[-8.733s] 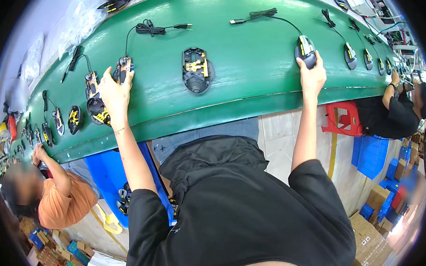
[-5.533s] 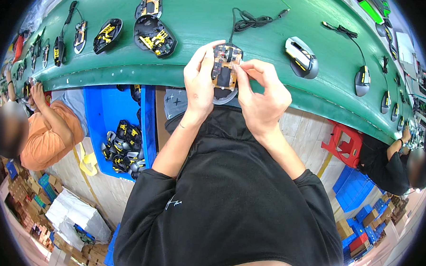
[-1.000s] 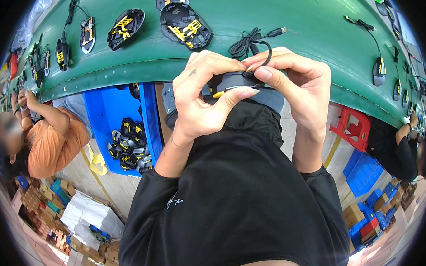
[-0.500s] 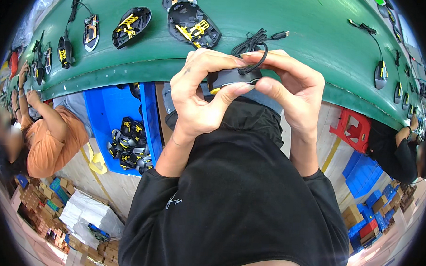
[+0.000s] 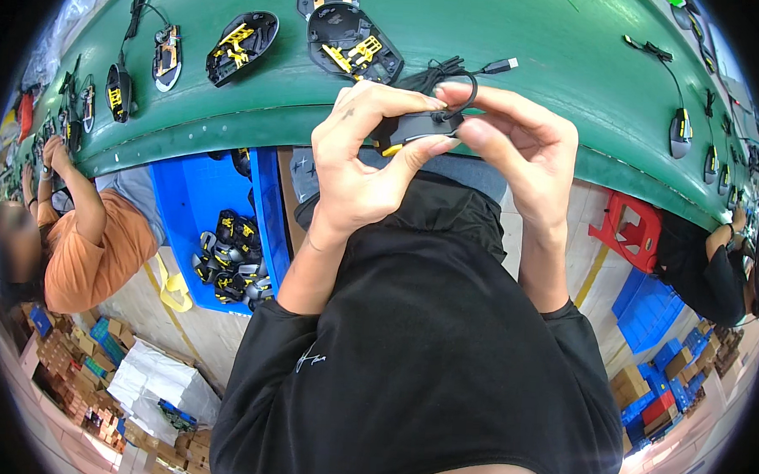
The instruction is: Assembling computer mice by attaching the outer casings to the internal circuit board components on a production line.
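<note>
I hold a black wired computer mouse [image 5: 414, 128] with a yellow part near its lower left, just over the bench's near edge. My left hand [image 5: 358, 155] is closed on its left side, thumb below and fingers above. My right hand [image 5: 527, 150] closes round the cable end, index fingertip on top and thumb at the mouse's right edge. From that end a black cable [image 5: 474, 90] loops up toward a tied cable bundle [image 5: 442, 72] with a USB plug [image 5: 500, 66]. My fingers hide much of the mouse.
On the green work surface [image 5: 564, 84] lie open mouse shells [image 5: 242, 46] with yellow inner parts, a mouse base with a board [image 5: 167, 58], and wired mice [image 5: 680, 133]. Below left, a blue bin [image 5: 178, 194] holds mouse parts. Co-workers sit left and right; a red stool [image 5: 625, 231] stands right.
The mouse parts on the green surface have shifted slightly right. The mouse in my hands has tilted a little, and my right thumb has moved slightly up. The left co-worker's hand has moved.
</note>
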Tool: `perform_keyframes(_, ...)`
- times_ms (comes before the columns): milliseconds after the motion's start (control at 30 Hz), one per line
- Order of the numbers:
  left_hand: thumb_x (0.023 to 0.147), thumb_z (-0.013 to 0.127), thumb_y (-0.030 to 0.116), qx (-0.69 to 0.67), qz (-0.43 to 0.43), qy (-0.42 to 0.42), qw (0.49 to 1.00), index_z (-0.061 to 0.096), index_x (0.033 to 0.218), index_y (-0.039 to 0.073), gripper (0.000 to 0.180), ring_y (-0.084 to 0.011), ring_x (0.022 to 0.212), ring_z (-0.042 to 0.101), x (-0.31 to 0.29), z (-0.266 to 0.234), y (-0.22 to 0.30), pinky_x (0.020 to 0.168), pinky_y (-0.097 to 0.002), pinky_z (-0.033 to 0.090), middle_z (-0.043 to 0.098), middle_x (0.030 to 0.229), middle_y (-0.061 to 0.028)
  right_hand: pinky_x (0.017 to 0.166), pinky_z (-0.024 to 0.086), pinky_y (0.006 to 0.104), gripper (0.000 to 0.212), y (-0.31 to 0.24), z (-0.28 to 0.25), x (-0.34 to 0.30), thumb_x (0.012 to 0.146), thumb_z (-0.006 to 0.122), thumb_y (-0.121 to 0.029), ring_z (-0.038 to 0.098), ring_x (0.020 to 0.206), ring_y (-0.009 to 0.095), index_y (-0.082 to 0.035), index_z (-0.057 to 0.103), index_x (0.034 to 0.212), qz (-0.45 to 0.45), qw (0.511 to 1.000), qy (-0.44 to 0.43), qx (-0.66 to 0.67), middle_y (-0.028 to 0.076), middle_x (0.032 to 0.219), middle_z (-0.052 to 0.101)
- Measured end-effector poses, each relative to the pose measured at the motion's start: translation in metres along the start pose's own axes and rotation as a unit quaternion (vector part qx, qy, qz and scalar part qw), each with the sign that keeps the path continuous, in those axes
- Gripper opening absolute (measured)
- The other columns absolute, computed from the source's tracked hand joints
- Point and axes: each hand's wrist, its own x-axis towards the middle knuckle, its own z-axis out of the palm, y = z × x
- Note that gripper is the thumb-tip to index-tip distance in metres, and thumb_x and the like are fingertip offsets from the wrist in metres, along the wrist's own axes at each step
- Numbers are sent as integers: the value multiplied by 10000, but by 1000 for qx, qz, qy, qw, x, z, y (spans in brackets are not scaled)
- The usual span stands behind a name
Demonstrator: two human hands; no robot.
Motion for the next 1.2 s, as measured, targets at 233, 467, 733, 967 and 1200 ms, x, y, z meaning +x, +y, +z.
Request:
perform_keyframes(233,663,831,111,75,75,-22,994,688,905,43,289,-205,750,620,4,-3,1,716,-304,429,698,871,-55,718,537,237,140,10,9,2,826,741,-54,674,799,122,5,739,953,-48,997,21,-58,96,888,730)
perform_keyframes(467,847,751,198,-321,-127,9,938,597,1056,-40,352,-183,922,647,-8,-5,-9,867,-280,488,677,989,-131,871,465,264,413,12,5,3,711,831,-131,634,875,112,-36,709,1094,-32,996,-49,-62,46,967,718)
perform_keyframes(733,850,732,210,-327,-128,-45,935,555,1072,-54,388,-267,1000,637,-7,-16,-16,898,-369,508,637,1045,-196,739,541,310,420,19,6,-15,638,844,-87,702,811,242,-4,713,1029,-184,954,-10,-237,151,931,721)
perform_keyframes(967,743,766,-20,-412,-185,14,892,580,1027,-38,340,-211,925,650,-7,-16,-15,860,-329,525,663,996,-148,736,540,310,438,9,18,-14,630,868,-139,696,778,246,-2,712,1016,-169,949,-2,-265,144,901,719)
perform_keyframes(1200,852,711,179,-669,-157,23,726,543,1104,56,326,-273,1041,575,-10,-13,-48,974,-492,450,618,1041,-131,696,554,317,482,7,19,-22,619,880,-184,692,765,253,12,697,1020,-203,930,-3,-306,142,928,718)
